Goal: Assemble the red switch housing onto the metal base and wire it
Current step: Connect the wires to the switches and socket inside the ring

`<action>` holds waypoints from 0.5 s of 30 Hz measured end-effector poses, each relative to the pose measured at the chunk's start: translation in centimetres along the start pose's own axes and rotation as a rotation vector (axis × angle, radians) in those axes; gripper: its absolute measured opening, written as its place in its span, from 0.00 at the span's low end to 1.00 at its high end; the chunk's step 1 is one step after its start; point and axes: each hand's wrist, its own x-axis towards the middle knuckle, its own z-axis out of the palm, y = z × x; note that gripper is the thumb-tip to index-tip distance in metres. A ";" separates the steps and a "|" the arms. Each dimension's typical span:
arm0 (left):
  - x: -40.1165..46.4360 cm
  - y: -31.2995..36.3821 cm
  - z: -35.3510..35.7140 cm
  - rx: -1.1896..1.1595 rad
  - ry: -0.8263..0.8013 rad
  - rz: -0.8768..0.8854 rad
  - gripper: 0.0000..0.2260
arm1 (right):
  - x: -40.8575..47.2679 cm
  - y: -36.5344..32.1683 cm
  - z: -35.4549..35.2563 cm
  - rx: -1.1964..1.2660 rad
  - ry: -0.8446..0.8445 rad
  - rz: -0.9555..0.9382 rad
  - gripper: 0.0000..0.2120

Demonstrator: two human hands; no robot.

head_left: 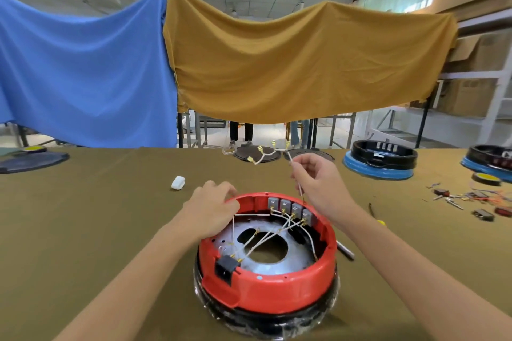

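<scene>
The red switch housing (277,293), a round ring, sits over the metal base (277,263) on a black rim in front of me. Grey switch blocks (292,206) line its far inner wall, and white wires (266,238) run from them across the base to a black socket (225,268). My left hand (210,210) rests on the housing's far left rim, fingers curled over the edge. My right hand (318,183) is raised above the far right rim and pinches a loose white wire harness (266,151) with several brass terminals fanning out above it.
A small white object (178,183) lies on the olive table cloth to the far left. A screwdriver (345,249) lies right of the housing. Loose terminals and parts (471,199) are scattered at the right. Blue-and-black housings (381,160) stand at the back right, dark plates (257,153) behind.
</scene>
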 end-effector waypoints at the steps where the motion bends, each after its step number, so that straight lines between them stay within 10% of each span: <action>1: -0.3 1.0 0.0 -0.094 0.064 0.032 0.11 | -0.5 -0.5 0.4 0.002 -0.026 -0.002 0.06; 7: -1.7 5.1 -0.4 -1.072 0.213 0.009 0.07 | -3.9 -2.2 1.3 -0.052 -0.122 -0.006 0.05; 15: -3.3 5.3 -1.4 -0.882 0.288 0.203 0.04 | -5.5 -4.8 0.0 -0.019 -0.159 -0.096 0.06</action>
